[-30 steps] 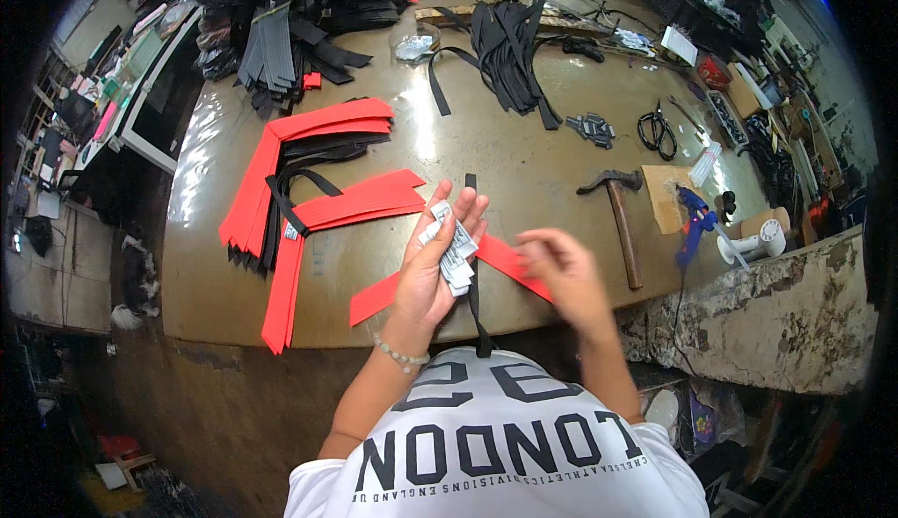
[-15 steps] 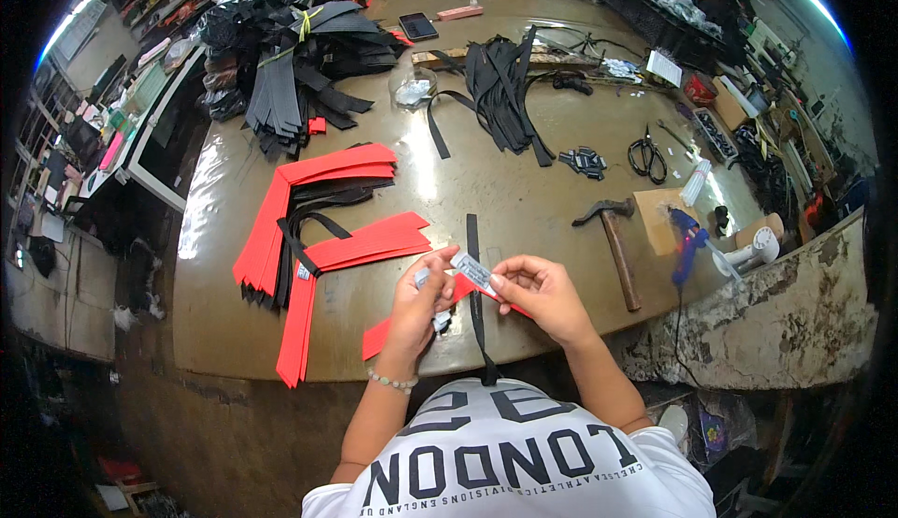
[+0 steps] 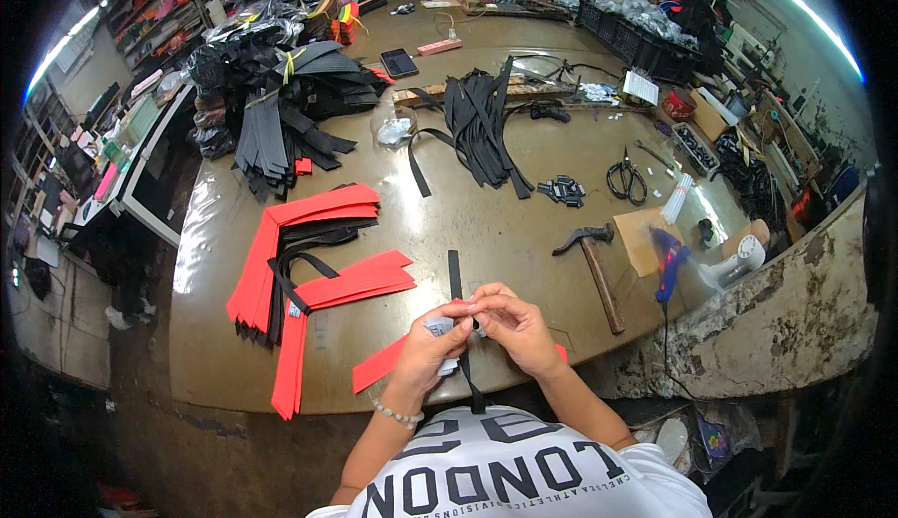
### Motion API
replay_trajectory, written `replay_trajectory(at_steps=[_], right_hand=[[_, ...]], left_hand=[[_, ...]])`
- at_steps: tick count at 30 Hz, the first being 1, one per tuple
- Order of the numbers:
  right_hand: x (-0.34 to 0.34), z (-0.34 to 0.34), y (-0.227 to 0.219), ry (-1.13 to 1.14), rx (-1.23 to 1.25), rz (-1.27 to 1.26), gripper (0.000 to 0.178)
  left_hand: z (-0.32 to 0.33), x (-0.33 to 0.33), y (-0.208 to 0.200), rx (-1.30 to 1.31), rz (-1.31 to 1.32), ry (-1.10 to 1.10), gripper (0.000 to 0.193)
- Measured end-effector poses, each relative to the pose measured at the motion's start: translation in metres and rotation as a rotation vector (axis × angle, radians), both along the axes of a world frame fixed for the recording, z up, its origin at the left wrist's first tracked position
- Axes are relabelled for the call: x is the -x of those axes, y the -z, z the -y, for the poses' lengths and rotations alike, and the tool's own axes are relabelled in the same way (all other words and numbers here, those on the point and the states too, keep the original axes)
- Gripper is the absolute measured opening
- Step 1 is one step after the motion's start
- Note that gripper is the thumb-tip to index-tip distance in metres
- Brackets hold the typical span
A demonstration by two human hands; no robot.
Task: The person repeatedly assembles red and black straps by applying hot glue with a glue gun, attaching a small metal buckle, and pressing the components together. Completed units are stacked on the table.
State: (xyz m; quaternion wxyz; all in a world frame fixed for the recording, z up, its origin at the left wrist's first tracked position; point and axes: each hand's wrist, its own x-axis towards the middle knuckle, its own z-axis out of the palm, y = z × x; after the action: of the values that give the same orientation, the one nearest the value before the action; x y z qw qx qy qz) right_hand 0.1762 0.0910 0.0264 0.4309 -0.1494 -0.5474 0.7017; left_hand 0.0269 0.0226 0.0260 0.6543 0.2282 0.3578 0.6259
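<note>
The white labels [image 3: 438, 328] sit in the left hand [image 3: 423, 354], held by its bent fingers, above the near part of the table [image 3: 524, 247]. The right hand [image 3: 520, 331] meets the left at the fingertips; its fingers are narrow, and whether they hold anything cannot be told. A black strap [image 3: 455, 275] runs beneath both hands toward the shirt [image 3: 524, 467]. A red strip [image 3: 379, 366] lies under the left hand and extends to its left. Further left lies a stack of red strips [image 3: 251, 270]; to the right lie a hammer [image 3: 601, 284] and a glue gun [image 3: 670, 273]. Beyond the hands are a pile of black straps [image 3: 477, 127], scissors [image 3: 626, 168] and a phone [image 3: 399, 63]
</note>
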Motion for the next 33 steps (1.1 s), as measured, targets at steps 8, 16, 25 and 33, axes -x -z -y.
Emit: replay_trajectory(at_steps=[8,16,25,33], right_hand=[[-0.015,0.003,0.001,-0.077,0.392,0.146,0.017],[-0.026,0.003,-0.006,-0.556,0.504,0.310,0.021],[-0.011,0.006,-0.007,-0.209,0.227,0.461,0.023],[-0.013,0.006,-0.009,-0.178,0.267,0.375,0.025]], left_hand=[[0.006,0.002,-0.006,-0.125,-0.507,-0.144,0.017],[0.038,0.023,-0.018,-0.701,-1.271,-0.238,0.026],[0.040,0.003,-0.012,0.097,-0.775,-0.182,0.021],[0.031,0.005,-0.016,0.069,-0.817,-0.172,0.018]])
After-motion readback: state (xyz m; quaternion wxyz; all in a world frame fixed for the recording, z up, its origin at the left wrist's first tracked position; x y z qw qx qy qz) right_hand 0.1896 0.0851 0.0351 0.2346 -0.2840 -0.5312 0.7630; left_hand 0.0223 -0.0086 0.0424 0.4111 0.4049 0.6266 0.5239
